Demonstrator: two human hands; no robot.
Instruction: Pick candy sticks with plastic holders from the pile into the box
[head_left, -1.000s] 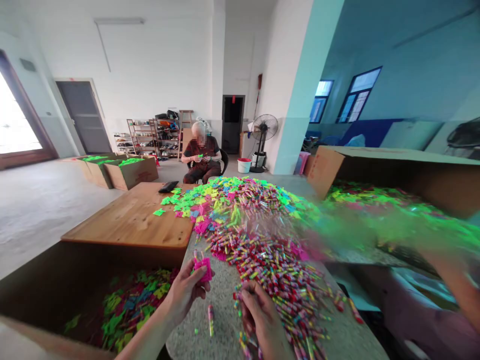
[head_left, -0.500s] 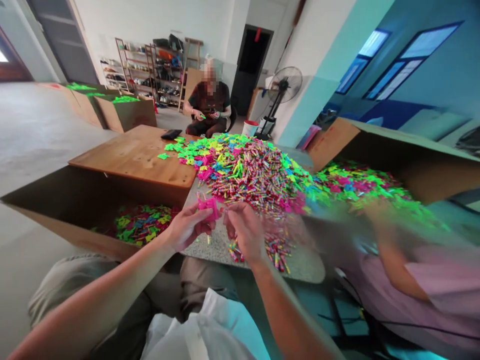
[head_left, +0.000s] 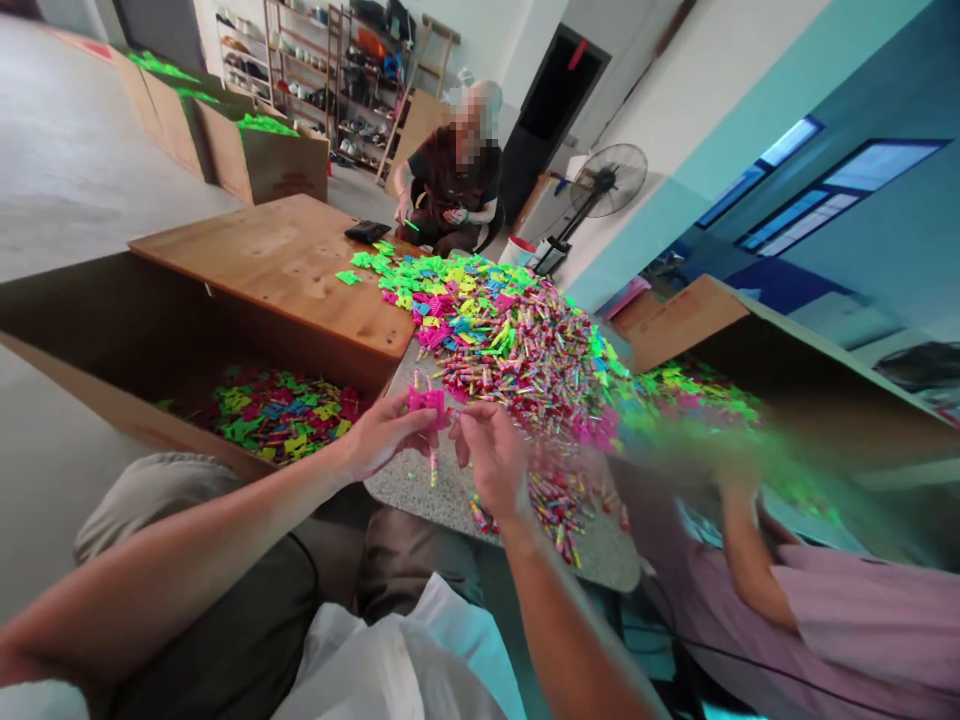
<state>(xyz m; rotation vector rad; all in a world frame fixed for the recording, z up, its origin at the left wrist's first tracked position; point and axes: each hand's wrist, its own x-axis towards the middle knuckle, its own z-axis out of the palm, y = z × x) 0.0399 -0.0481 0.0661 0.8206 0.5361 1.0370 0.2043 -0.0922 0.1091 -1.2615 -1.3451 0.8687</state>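
In the head view my left hand (head_left: pixel 390 435) is closed on a pink plastic piece (head_left: pixel 427 402), held just above the near part of the stone-topped table (head_left: pixel 450 500). Thin striped tubes (head_left: pixel 433 468) stick out above and below the piece. My right hand (head_left: pixel 491 450) is in a pinch close to the piece's right side. A small whitish and red bit shows at its fingertips, too small to name. Under and beside my right hand lies a small batch of striped tubes (head_left: pixel 559 510). Behind both hands rises a large heap of striped tubes (head_left: pixel 525 350).
Green, yellow and pink plastic pieces (head_left: pixel 420 280) spread toward a wooden board (head_left: pixel 277 265). A cardboard box (head_left: pixel 97 375) with mixed pieces stands at left, another box (head_left: pixel 690 315) at right. A co-worker's blurred arm (head_left: pixel 742 530) moves at right; another person (head_left: pixel 457 170) sits opposite.
The view has tilted and shifted. Both hands stay close together at the pink piece, which has turned slightly, and a tube below it now shows more clearly.
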